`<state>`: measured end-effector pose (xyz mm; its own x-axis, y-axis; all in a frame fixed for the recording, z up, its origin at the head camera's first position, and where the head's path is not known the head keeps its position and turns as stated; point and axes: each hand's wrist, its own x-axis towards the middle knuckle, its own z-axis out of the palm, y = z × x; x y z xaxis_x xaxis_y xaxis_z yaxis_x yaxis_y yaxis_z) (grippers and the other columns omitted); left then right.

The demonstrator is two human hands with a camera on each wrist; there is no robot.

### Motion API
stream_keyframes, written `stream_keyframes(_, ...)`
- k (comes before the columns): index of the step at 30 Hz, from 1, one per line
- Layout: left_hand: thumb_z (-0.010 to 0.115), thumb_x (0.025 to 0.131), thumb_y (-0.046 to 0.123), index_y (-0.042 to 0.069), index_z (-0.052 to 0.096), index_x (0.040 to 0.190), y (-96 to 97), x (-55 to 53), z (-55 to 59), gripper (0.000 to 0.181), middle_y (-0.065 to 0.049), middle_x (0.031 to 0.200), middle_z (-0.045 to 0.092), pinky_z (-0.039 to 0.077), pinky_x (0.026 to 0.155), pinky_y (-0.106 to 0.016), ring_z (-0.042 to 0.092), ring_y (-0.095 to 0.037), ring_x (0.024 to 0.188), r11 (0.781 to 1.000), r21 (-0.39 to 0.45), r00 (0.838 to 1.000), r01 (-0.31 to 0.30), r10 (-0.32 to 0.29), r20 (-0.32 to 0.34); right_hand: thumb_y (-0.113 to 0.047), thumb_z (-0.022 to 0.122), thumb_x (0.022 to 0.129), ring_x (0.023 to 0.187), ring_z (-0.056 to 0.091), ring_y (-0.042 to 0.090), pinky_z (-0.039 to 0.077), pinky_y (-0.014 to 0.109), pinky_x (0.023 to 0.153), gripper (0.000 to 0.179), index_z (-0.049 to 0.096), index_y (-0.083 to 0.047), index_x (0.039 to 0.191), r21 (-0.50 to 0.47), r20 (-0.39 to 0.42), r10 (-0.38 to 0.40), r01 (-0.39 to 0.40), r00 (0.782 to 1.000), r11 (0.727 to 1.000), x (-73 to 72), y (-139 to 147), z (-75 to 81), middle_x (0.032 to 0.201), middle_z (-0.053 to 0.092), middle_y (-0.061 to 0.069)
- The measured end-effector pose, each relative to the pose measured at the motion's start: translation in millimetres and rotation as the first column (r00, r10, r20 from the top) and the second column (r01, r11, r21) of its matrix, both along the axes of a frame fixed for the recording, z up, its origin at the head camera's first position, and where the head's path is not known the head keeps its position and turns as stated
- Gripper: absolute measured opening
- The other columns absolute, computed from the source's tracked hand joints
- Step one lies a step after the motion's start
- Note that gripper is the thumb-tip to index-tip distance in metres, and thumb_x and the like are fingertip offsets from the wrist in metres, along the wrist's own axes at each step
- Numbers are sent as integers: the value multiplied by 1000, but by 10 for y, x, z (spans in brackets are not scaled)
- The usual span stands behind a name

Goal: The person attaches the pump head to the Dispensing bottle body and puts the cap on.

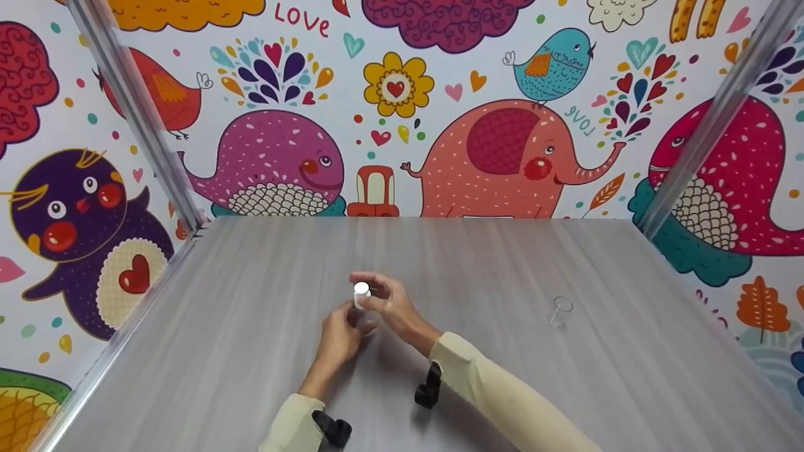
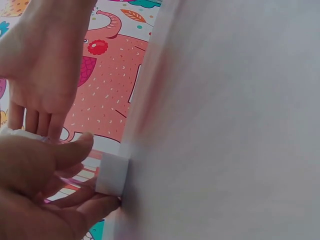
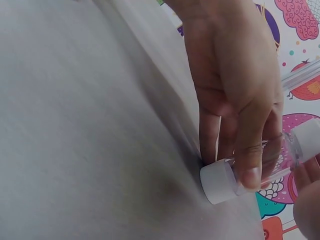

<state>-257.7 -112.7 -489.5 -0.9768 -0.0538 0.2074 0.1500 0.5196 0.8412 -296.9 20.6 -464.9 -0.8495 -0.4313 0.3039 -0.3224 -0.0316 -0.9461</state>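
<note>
A small clear bottle with a white top cap [image 1: 361, 290] stands between my hands on the table. Its lower end also carries a white cap-like piece [image 3: 217, 182], close to or touching the table. My left hand [image 1: 339, 339] grips the clear body [image 3: 272, 160] low down, thumb along its side. Around the top cap, my right hand [image 1: 391, 309] curls its fingers and thumb. In the left wrist view my left hand [image 2: 40, 185] is in front, with the right hand [image 2: 42, 70] coming from above; fingers partly hide the bottle.
A clear open-topped container [image 1: 559, 311] stands to the right on the grey table [image 1: 477, 263]. Printed panels [image 1: 383, 132] with cartoon animals rise behind and at both sides. Metal posts [image 1: 141, 119] mark the back corners.
</note>
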Motion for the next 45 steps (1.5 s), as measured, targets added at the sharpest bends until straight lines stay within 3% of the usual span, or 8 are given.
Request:
stream_keyframes(3, 76, 85, 4, -2, 67, 109, 2, -1, 3, 26, -16, 94, 70, 53, 76, -40, 61, -23, 83, 1000, 9, 1000, 7, -7, 12, -10, 59, 95, 121, 59, 28, 47, 28, 105, 40, 59, 0, 133, 0, -13, -6, 6, 1000, 1000, 10, 2, -12, 134, 62, 19)
stream_keyframes(8, 74, 85, 2, -2, 65, 99, -1, -8, 8, 17, -10, 83, 63, 47, 70, -34, 54, -19, 76, 1000, -12, 1000, -3, 3, 9, -8, 60, 97, 122, 57, 40, 48, 22, 102, 37, 59, 1, 133, 13, -52, -11, 11, 999, 1000, 39, 2, -29, 133, 63, 21)
stream_keyframes(11, 72, 85, 0, -2, 64, 96, 2, -13, 13, 14, -7, 77, 59, 43, 67, -32, 50, -17, 72, 1000, -17, 1000, -8, 8, 4, -7, 59, 97, 120, 58, 39, 49, 25, 101, 35, 60, 0, 131, 27, -60, -22, 24, 998, 999, 52, -3, -39, 129, 64, 20)
stream_keyframes(16, 73, 84, 1, -1, 65, 97, 7, -20, 13, 15, -6, 78, 61, 45, 68, -32, 51, -16, 72, 1000, -7, 1000, -20, 20, 10, -9, 65, 95, 113, 63, 23, 50, 35, 103, 32, 63, -6, 127, 66, -39, -82, 84, 996, 994, 48, -19, -42, 125, 66, 17)
stream_keyframes(22, 74, 84, -1, -4, 68, 104, 8, -11, 9, 21, -15, 90, 71, 51, 76, -38, 58, -20, 80, 1000, 13, 1000, -17, 17, -19, -13, 74, 90, 114, 63, 29, 49, 48, 103, 38, 64, -4, 125, 91, -44, -121, 124, 992, 988, 36, -26, -32, 122, 67, 15)
stream_keyframes(28, 76, 84, 1, -4, 69, 106, 28, -9, 4, 24, -18, 95, 74, 54, 80, -41, 62, -22, 84, 999, 3, 999, -34, 34, -26, -18, 78, 88, 109, 63, 21, 53, 41, 99, 38, 66, -10, 123, 134, -38, -146, 150, 989, 980, 36, -7, -21, 118, 67, 7)
stream_keyframes(35, 76, 84, 2, -4, 69, 105, 32, 8, -3, 23, -19, 98, 74, 56, 81, -43, 64, -23, 85, 999, 14, 999, -37, 38, -28, -27, 78, 88, 114, 60, 21, 52, 38, 97, 49, 61, -7, 129, 162, -30, -118, 121, 993, 979, 36, 27, -9, 124, 64, 6)
stream_keyframes(45, 79, 84, 7, 1, 69, 109, 10, -18, -10, 28, -20, 104, 74, 55, 79, -44, 63, -25, 87, 999, -18, 999, -36, 35, -8, -19, 67, 95, 125, 58, 33, 48, 45, 105, 45, 57, -6, 136, 77, 5, -35, 35, 999, 996, -9, 48, -55, 138, 59, 18)
